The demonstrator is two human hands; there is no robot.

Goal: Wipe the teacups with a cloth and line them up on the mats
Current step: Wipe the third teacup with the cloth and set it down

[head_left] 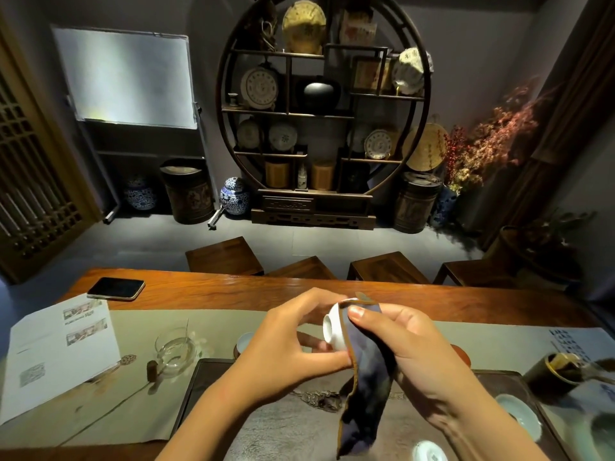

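Over on the left, a phone (116, 289) and printed sheets (60, 354) are lying out of the way, with a glass pitcher (174, 351) just beside the dark tea tray (213, 394), probably to keep the wiping spot free. Above that tray, the left hand (283, 347) is cradling a white teacup (336, 327) on its side, foot pointing left, fingers curled round it, so I'm guessing the cup can be turned while it's rubbed. Next, the right hand (419, 357) is pinching a dark blue cloth (362, 387) against the cup's wall, thumb pressing on top and the rest of the cloth hanging down loose. Further right, a pale celadon cup (515, 415) is sitting on the tray's corner, and another white cup (429, 452) is sitting at the bottom edge, probably waiting its turn.
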